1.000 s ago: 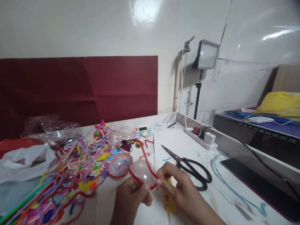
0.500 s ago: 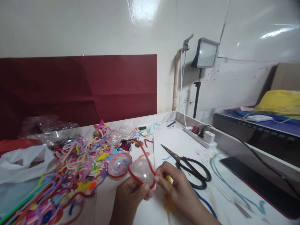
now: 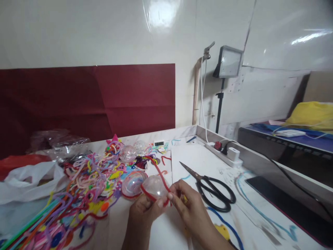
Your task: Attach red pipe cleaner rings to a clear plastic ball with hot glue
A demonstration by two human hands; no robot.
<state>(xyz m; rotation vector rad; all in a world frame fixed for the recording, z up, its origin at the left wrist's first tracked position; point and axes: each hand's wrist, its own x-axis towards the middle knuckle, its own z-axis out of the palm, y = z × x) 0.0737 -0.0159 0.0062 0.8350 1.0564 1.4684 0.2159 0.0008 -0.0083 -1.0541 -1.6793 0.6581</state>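
Observation:
My left hand (image 3: pixel 145 212) is closed on the near edge of a clear plastic dome (image 3: pixel 155 186), thumb on top. A fuzzy red pipe cleaner (image 3: pixel 160 171) runs along the dome's rim, its long free end rising past the far side. Pinched at the rim's right side, the pipe cleaner is in the fingers of my right hand (image 3: pixel 188 205). Just left of the dome rests a second dome (image 3: pixel 134 184) with coloured swirls and a red edge. Black-handled scissors (image 3: pixel 215 191) lie open to the right of my right hand.
A heap of coloured pipe cleaners (image 3: pixel 85 184) covers the left side, beside a white plastic bag (image 3: pixel 33 177). Clear balls (image 3: pixel 128 153) sit behind. A power strip (image 3: pixel 226 154), a black phone-like slab (image 3: pixel 286 201), a blue pipe cleaner (image 3: pixel 226 222) and a yellow object (image 3: pixel 222 231) are on the right.
Both hands and the dome have shifted slightly, with the right fingers pinching the red pipe cleaner closer to the left thumb. The view has tilted a little, and more of the yellow object shows.

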